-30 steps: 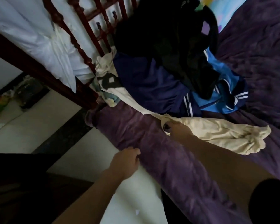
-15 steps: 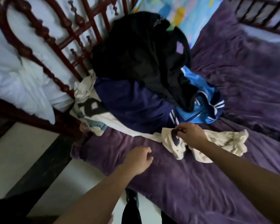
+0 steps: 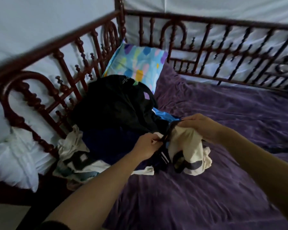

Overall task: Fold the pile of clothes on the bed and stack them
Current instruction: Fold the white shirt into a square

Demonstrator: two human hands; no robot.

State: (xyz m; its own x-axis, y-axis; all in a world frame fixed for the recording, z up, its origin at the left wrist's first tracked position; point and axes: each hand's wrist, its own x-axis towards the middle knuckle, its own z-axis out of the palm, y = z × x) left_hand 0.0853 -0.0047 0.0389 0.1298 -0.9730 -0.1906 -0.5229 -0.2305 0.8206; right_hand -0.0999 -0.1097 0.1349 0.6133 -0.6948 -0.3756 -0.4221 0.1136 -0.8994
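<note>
A pile of clothes lies at the bed's left end against the rails: a black garment (image 3: 116, 107) on top, a navy one with white stripes (image 3: 110, 143) under it, a blue one (image 3: 163, 115) at its right edge, and a white printed one (image 3: 76, 156) at the near left. My right hand (image 3: 199, 125) grips the dark collar of a cream shirt (image 3: 188, 146), which hangs bunched just above the purple bedspread (image 3: 206, 188). My left hand (image 3: 148, 145) pinches the same collar at its other side.
A dark red wooden bed frame (image 3: 223, 52) with turned rails runs along the far and left sides. A colourful pillow (image 3: 136, 62) leans in the far corner behind the pile. White netting (image 3: 12, 161) bunches outside the left rail.
My right hand has lifted the cream shirt off the bedspread, and my left hand has come up from the bed's edge to grip its collar. The view has tilted up toward the far rail.
</note>
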